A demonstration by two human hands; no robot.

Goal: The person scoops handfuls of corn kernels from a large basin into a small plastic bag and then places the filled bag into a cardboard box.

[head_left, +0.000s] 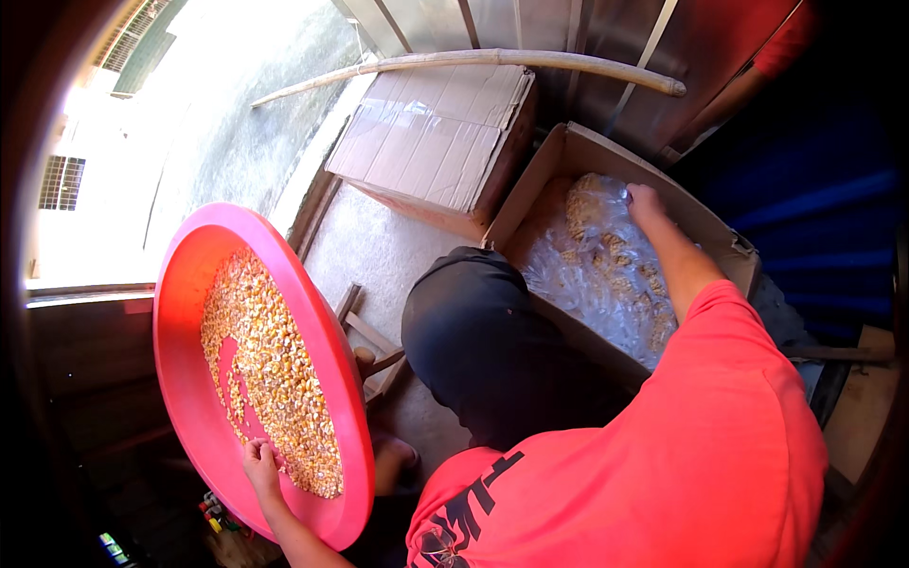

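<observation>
A big round pink plastic basin [176, 322] stands at my left with a spread of yellow and pale corn kernels [275, 360] in it. Over the near edge of the kernels is my left hand [262, 464], its fingers drawn together; whatever they hold is too small to make out. On my right, an open cardboard box [536, 189] holds clear plastic bags [606, 284] with pale yellowish pieces inside. My right hand [646, 204] is closed on the plastic near the box's far right side. Its fingertips are partly hidden.
A taped cardboard box [417, 133], closed, stands beyond my knee, and a long bamboo pole [473, 59] lies across its far edge. Metal sheeting [549, 28] rises behind. A small wooden stool [374, 346] sits beside the basin. Blue cloth [805, 208] hangs at the right.
</observation>
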